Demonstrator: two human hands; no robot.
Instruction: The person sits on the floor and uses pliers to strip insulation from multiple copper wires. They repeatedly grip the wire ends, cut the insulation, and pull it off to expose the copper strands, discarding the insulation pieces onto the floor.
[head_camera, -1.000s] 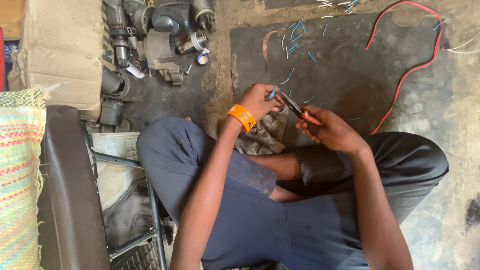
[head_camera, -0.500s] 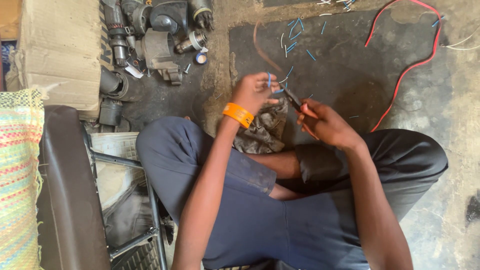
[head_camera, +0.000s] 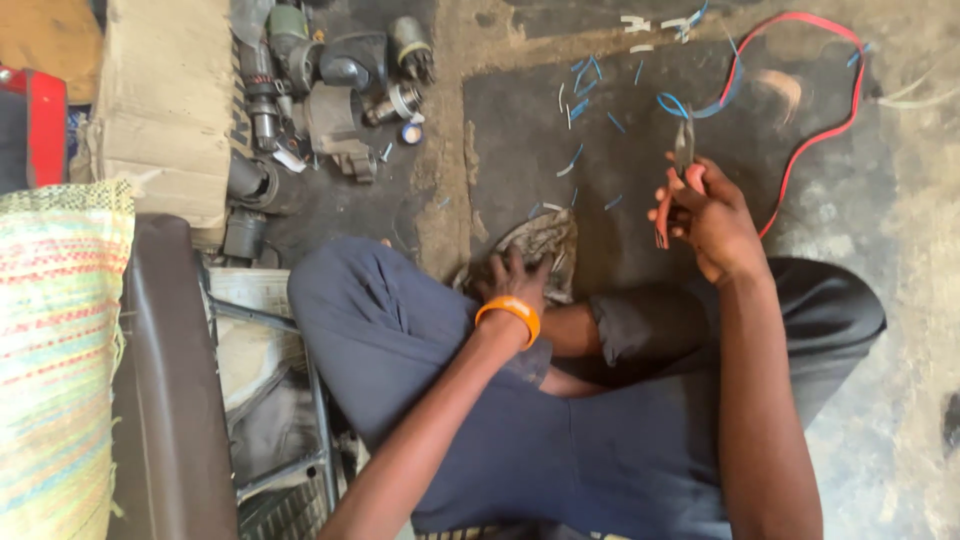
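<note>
Wire-trimming step judged in hand: right hand (head_camera: 705, 215) fingers clamped on red-handled pliers (head_camera: 680, 170), left hand (head_camera: 515, 275) fingers spread on grey rag (head_camera: 535, 240); fresh wire needed next.

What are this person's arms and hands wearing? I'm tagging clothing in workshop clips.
Both forearms are bare: no sleeves or gloves show. The left hand has an orange wristband at the wrist. The right hand wears nothing visible, neither ring nor watch.
</note>
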